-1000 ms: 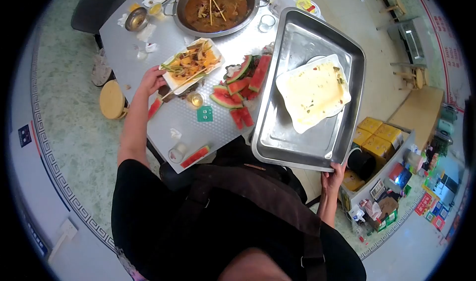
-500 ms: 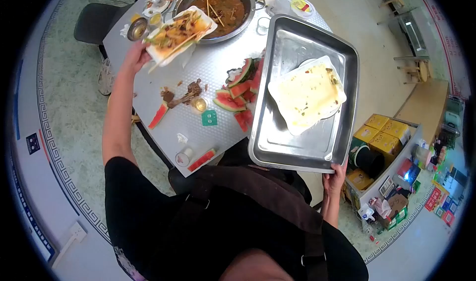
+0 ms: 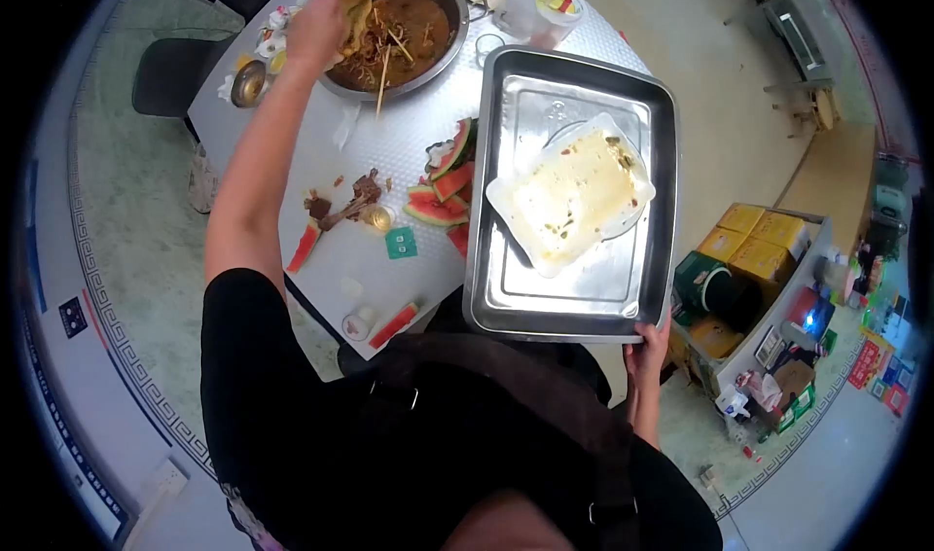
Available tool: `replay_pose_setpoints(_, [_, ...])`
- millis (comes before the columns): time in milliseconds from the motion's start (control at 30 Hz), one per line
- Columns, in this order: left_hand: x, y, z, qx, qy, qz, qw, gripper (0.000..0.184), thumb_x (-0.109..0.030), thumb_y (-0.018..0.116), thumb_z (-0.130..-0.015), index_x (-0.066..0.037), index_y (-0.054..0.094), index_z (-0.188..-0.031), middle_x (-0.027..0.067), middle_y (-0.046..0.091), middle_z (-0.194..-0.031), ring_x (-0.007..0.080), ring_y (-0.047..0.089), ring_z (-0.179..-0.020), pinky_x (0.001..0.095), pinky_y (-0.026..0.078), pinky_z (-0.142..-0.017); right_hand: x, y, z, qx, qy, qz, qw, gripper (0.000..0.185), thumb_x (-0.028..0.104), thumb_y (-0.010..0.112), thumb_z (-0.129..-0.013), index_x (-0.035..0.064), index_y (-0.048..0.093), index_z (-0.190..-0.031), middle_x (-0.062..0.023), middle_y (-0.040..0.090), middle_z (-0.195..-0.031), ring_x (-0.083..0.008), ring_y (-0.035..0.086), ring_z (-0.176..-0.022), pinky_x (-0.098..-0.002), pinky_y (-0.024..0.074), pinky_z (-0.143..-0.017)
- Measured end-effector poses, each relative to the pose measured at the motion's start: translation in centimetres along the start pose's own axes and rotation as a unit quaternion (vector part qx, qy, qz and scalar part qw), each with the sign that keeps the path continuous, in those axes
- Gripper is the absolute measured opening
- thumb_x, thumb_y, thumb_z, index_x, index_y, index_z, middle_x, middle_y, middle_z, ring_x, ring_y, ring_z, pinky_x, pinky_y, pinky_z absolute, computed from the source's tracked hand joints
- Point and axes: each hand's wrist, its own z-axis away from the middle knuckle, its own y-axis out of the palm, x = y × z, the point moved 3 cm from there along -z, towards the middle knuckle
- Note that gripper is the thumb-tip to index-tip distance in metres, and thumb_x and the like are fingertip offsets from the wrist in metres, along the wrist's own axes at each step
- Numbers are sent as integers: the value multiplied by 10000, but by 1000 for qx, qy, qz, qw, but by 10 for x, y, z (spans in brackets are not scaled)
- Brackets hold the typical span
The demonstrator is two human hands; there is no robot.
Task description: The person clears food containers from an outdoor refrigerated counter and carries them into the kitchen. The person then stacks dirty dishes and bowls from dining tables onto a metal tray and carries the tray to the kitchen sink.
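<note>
My left hand point(image 3: 316, 28) grips a white rectangular plate point(image 3: 358, 16), tilted steeply over the left side of a large metal pot point(image 3: 449, 55). Brown soup point(image 3: 428, 26), food scraps and chopsticks point(image 3: 384, 76) are in the pot. My right hand point(image 3: 647, 352) is closed on the near right corner of a deep steel tray point(image 3: 477, 259). Inside the tray lies a greasy white plate point(image 3: 574, 201) with bits of food on it, on top of another round-edged dish that is mostly covered.
Watermelon pieces point(image 3: 443, 196), bones point(image 3: 358, 201), a green card point(image 3: 400, 243) and cups lie on the table point(image 3: 331, 288). A metal bowl point(image 3: 249, 82) stands at the far left. A black chair point(image 3: 180, 70) is beyond it. Yellow boxes point(image 3: 754, 245) fill a crate at right.
My left hand has moved up and right, tipping its plate over the pot, and the food from it now lies in the soup. The tray has shifted slightly left.
</note>
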Motion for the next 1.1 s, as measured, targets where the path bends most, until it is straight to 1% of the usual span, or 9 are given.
replay_pose_setpoints(167, [47,-33,40,-94,-57,37,993,162,-165,430,-787,-49,518,-858,190,563,-809,382,538,-765,455,431,-662,7,0,-19,49,3,28,998,531,-40,433,-644,10,363,-1168,-86,512,-773,-137,475,-438,-225,388,-297])
replay_pose_setpoints(233, [68,-40,56,-110,-176,70,976,204,-171,457,-763,-24,534,-882,201,562,-823,370,544,-763,417,437,-686,10,8,-23,61,10,24,998,532,-42,430,-644,8,363,-1169,-86,513,-772,-137,475,-437,-225,387,-299])
replay_pose_setpoints(367, [81,-65,106,-94,-274,89,953,207,-112,486,-754,20,528,-908,188,581,-826,312,576,-732,368,454,-663,13,18,-33,109,23,25,993,530,-44,427,-643,3,363,-1167,-84,512,-770,-135,473,-438,-222,383,-304])
replay_pose_setpoints(433, [67,-70,131,-203,-397,495,746,189,-42,496,-757,49,519,-922,158,580,-839,242,590,-744,325,471,-655,12,22,-44,156,32,37,987,528,-43,431,-643,5,365,-1165,-82,511,-778,-134,486,-470,-222,387,-309])
replay_pose_setpoints(500, [28,-92,157,-185,-402,598,668,194,19,488,-762,68,492,-949,158,560,-907,233,588,-810,319,491,-689,8,31,-57,171,40,53,983,535,-43,434,-643,8,364,-1171,-81,511,-785,-135,492,-484,-223,389,-311])
replay_pose_setpoints(767, [-78,-96,218,-139,-472,692,527,247,19,454,-783,67,447,-1026,178,533,-990,269,575,-881,354,496,-764,-3,61,-85,260,66,51,962,594,-59,444,-647,28,353,-1228,-59,522,-784,-115,509,-498,-203,414,-321])
replay_pose_setpoints(1000, [-47,-93,172,-211,-464,659,553,184,-9,482,-786,46,482,-961,155,544,-977,250,580,-841,340,489,-734,4,41,-82,236,75,61,967,593,-56,445,-632,31,360,-1213,-68,521,-792,-118,514,-498,-219,405,-314])
replay_pose_setpoints(1067, [-22,-94,138,-253,-344,471,772,104,-26,494,-774,24,505,-865,136,558,-885,232,578,-779,343,468,-663,8,41,-81,225,78,56,970,578,-54,446,-631,31,367,-1198,-66,515,-780,-121,514,-498,-219,409,-313])
replay_pose_setpoints(1100, [-18,-100,126,-251,-340,475,772,104,-26,494,-774,24,505,-865,136,558,-885,232,578,-779,343,468,-663,6,41,-81,229,90,65,967,575,-52,447,-630,31,371,-1193,-65,512,-776,-122,516,-502,-218,413,-314])
